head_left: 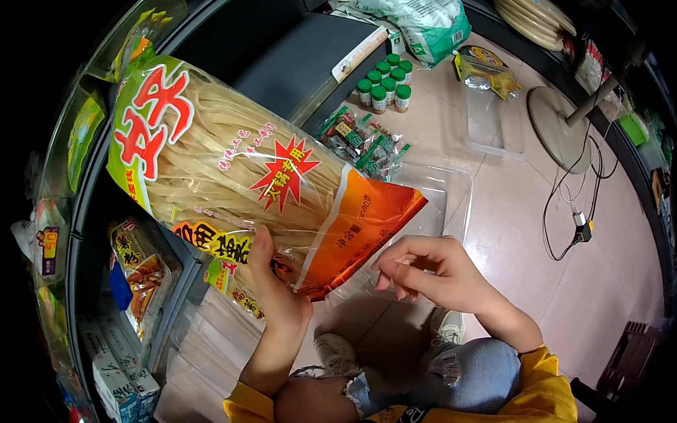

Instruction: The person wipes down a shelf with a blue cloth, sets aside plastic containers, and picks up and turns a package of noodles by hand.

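My left hand (pixel 275 288) grips a large clear bag of wide, flat dried noodles (pixel 232 148) by its lower edge, thumb on the front. The bag is tilted, with a green upper end and an orange lower end with printed characters. A smaller part of another printed packet (pixel 233 290) shows behind it, beside my left wrist. My right hand (pixel 430 272) is near the bag's orange end, thumb and fingers pinched together; what they hold, if anything, I cannot make out. Behind that hand lies a clear plastic container (pixel 454 200) on the floor.
Dark shelves stand left, holding a brown snack packet (pixel 137 278) and boxes (pixel 120 376). Green-capped jars (pixel 385 85), small packets (pixel 362 143), a plastic bag (pixel 418 22), and another clear bin (pixel 492 124) sit on the tiles. A round stand base (pixel 555 125) and cable (pixel 555 226) lie right.
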A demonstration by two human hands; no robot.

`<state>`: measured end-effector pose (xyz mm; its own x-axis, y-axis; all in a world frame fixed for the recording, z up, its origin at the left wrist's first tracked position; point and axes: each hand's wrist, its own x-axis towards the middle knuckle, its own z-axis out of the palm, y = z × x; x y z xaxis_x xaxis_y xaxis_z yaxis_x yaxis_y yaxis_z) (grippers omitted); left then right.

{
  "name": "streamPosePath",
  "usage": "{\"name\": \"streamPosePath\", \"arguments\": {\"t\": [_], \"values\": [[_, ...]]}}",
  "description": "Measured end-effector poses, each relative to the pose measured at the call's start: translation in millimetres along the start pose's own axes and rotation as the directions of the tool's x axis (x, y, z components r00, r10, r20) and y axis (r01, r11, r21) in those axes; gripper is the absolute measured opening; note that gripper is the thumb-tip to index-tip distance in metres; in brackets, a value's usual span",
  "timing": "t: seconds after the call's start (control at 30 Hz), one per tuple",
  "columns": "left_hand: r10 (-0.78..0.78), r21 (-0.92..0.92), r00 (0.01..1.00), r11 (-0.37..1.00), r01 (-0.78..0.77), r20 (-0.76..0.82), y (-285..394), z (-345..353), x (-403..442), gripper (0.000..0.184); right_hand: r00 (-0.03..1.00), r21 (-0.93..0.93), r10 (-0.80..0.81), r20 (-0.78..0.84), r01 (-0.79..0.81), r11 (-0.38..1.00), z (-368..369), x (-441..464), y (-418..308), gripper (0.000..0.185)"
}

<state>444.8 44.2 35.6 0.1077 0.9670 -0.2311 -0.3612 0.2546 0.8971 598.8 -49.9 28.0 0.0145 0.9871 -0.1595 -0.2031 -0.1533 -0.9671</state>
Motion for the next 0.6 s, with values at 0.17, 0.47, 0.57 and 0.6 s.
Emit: {"name": "streamPosePath", "arguments": {"t": [0.17, 0.47, 0.57, 0.6], "values": [[0.021, -0.046, 0.999, 0.999, -0.019, 0.038, 2.0, -1.4, -0.8, 0.040, 1.000, 0.016, 0.019, 0.012, -0.019, 1.000, 2.6, -0.6, -1.9, 0.012], [0.090, -0.108, 0.996, 0.990, -0.087, 0.022, -4.3, 4.1, -8.6, 0.035, 0.972, -0.081, -0.219, -0.087, 0.212, 0.974, 7.1, 9.5, -5.5, 0.012], [0.434, 0.179, 0.893, 0.875, -0.450, 0.119, -15.6, 6.1, -9.6, 0.040, 0.890, -0.258, -0.449, -0.086, 0.415, 0.873, 7.4, 24.0, -29.0, 0.010], [0.349, -0.066, 0.934, 0.936, -0.345, 0.073, -4.9, 14.2, -11.9, 0.044, 0.847, -0.334, -0.528, -0.061, 0.481, 0.810, 8.8, 29.5, -38.2, 0.009]]}}
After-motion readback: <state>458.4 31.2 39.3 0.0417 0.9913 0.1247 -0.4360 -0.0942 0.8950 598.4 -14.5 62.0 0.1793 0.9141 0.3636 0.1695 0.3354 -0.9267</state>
